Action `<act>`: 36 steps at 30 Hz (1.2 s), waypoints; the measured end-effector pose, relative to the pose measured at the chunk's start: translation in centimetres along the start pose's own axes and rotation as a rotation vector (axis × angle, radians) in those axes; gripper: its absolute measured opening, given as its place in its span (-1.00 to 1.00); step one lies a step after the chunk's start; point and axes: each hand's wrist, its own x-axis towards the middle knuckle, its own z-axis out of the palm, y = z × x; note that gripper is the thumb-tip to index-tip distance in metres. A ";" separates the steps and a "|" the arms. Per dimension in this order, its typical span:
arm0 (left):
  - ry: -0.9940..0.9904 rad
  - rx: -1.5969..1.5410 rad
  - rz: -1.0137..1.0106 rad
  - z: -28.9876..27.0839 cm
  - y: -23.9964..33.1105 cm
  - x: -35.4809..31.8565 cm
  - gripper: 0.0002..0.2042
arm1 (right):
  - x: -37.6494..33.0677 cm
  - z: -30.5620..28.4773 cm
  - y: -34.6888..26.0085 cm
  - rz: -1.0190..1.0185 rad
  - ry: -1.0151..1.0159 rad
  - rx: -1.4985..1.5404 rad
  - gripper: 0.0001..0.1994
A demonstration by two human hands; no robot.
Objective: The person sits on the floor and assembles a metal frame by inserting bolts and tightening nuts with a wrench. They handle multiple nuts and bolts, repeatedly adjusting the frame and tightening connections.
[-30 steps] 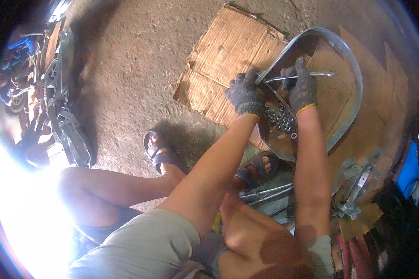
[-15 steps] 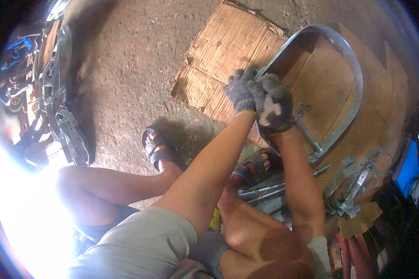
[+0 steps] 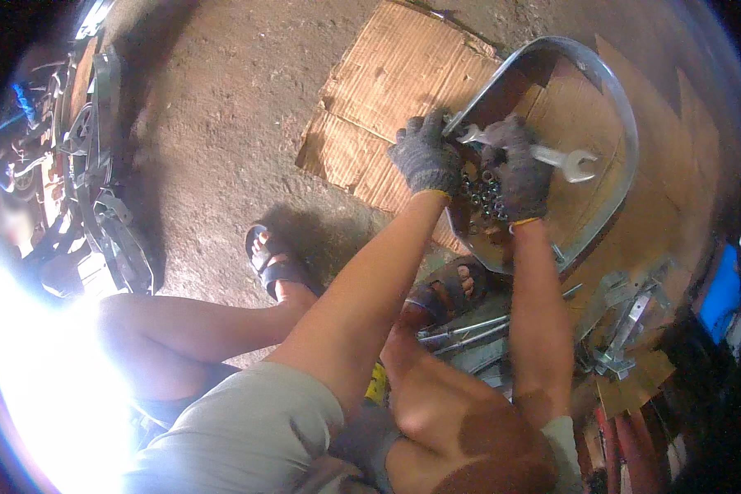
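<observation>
My right hand [image 3: 523, 169], in a dark grey knit glove, is closed around a silver open-end wrench [image 3: 575, 164]. One wrench jaw sticks out to the right; the other end reaches the left side of a curved flat metal hoop [image 3: 631, 123]. My left hand [image 3: 426, 156], gloved alike, is closed on that same side of the hoop. What lies under its fingers is hidden. Between my hands, inside the hoop, sits a loose pile of nuts [image 3: 487, 198]. The end of a metal rod [image 3: 558, 252] shows beside my right forearm.
Flattened cardboard [image 3: 403, 70] lies under the hoop on the rough concrete floor [image 3: 222, 107]. Metal rods [image 3: 469, 333] and brackets [image 3: 630, 321] lie near my right foot. Stacked metal frames [image 3: 107, 181] stand at the left. A blue object [image 3: 720, 295] is at the far right.
My right hand has moved right and up, away from my left hand. The wrench and the pile of nuts now show. My left hand and the hoop have shifted slightly.
</observation>
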 end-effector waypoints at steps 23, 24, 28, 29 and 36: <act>0.054 -0.012 0.053 1.5 0.4 -0.3 -0.66 | 4.4 1.1 -0.7 0.252 -0.108 0.227 -0.69; 0.000 0.007 0.045 1.4 0.0 -0.1 -0.69 | 3.8 0.1 -1.6 0.161 -0.198 0.294 -0.68; 0.006 -0.067 0.008 0.7 0.2 -0.3 -0.65 | 0.1 -7.2 -4.5 -0.142 0.114 -0.126 -0.88; 0.027 -0.067 0.015 0.6 0.5 -0.1 -0.64 | -1.3 -10.4 -4.9 -0.257 0.173 -0.251 -0.94; -0.024 -0.021 -0.021 0.0 0.9 -0.2 -0.56 | -12.3 -22.6 -4.9 -0.160 0.450 0.182 -0.86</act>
